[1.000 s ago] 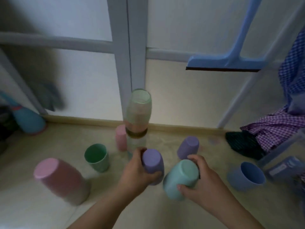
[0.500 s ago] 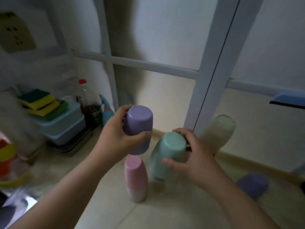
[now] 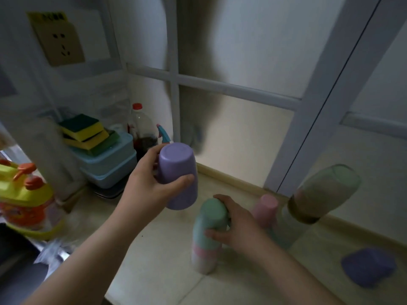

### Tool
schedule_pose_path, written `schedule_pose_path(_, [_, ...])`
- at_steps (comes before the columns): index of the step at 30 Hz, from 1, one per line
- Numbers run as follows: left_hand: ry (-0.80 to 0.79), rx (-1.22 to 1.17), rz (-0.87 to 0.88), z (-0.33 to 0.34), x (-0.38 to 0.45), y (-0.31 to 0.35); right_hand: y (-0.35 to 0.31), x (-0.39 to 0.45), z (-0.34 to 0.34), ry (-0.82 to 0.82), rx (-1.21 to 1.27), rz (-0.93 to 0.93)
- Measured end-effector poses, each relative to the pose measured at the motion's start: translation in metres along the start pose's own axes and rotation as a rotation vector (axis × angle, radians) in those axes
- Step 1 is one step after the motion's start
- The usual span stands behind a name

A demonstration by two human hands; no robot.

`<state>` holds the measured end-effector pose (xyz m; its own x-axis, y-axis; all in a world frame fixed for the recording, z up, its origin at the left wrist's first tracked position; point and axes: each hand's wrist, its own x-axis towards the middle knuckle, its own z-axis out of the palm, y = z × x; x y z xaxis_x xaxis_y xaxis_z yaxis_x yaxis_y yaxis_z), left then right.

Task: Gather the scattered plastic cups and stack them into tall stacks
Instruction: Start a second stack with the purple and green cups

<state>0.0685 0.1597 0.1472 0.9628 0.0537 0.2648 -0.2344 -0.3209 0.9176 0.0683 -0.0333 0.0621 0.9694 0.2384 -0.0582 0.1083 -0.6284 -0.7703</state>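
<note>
Mid-stacking: teal cup just capped onto floor stack, purple cup next in line.

Right hand (image 3: 236, 227) with fingers wrapped round the upside-down teal cup (image 3: 212, 219) topping the short stack (image 3: 206, 249) on the floor (image 3: 154, 260); left hand (image 3: 149, 190) with fingers clamped on an inverted purple cup (image 3: 178, 175), held above and left of that stack. Next, probably: release teal, steady stack, lower purple mouth-down squarely over it. Taller stack (image 3: 319, 199) and 1 loose purple cup (image 3: 367, 268) waiting at right.
</note>
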Motion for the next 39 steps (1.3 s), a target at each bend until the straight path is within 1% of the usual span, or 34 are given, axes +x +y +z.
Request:
schedule_pose_path(3, [-0.058,-0.015,0.024,0.009,0.003,0.009,0.001,-0.002,-0.005,-0.012,-0.013,0.023])
schedule_pose_path(7, [-0.143,-0.011,0.023,0.029,0.002,0.01,0.006,-0.014,-0.012,0.05,-0.066,0.041])
schedule_pose_path(10, [-0.189,0.058,-0.007,0.05,-0.002,-0.006,0.014,-0.028,-0.015,0.089,-0.071,0.067])
schedule_pose_path(13, [-0.259,0.149,-0.065,0.069,-0.014,-0.029,0.021,-0.045,-0.018,0.104,-0.081,0.037])
schedule_pose_path(15, [-0.262,0.149,-0.108,0.074,-0.019,-0.037,0.026,-0.055,-0.021,0.125,-0.066,0.044])
schedule_pose_path(17, [-0.221,0.176,-0.111,0.076,-0.021,-0.035,0.032,-0.064,-0.027,0.139,-0.057,0.061])
schedule_pose_path(19, [-0.128,0.266,0.002,0.076,-0.022,-0.024,0.038,-0.073,-0.036,0.149,-0.067,0.082])
schedule_pose_path(21, [-0.045,0.339,0.181,0.079,-0.024,-0.005,0.044,-0.081,-0.043,0.167,-0.056,0.122])
schedule_pose_path(23, [-0.052,0.351,0.323,0.088,-0.029,0.016,0.051,-0.089,-0.051,0.193,-0.049,0.16])
schedule_pose_path(25, [-0.135,0.327,0.423,0.107,-0.037,0.031,0.059,-0.099,-0.059,0.234,-0.072,0.17])
schedule_pose_path(27, [-0.254,0.296,0.472,0.132,-0.047,0.035,0.07,-0.11,-0.069,0.275,-0.091,0.179])
schedule_pose_path(29, [-0.381,0.282,0.444,0.161,-0.058,0.031,0.084,-0.124,-0.079,0.316,-0.093,0.211])
schedule_pose_path(32, [-0.507,0.271,0.411,0.206,-0.074,0.023,0.111,-0.148,-0.093,0.373,-0.09,0.275])
schedule_pose_path(36, [-0.609,0.295,0.39,0.259,-0.089,0.02,0.144,-0.18,-0.116,0.428,-0.083,0.37])
schedule_pose_path(39, [-0.666,0.289,0.378,0.296,-0.095,0.015,0.17,-0.196,-0.135,0.437,-0.132,0.435])
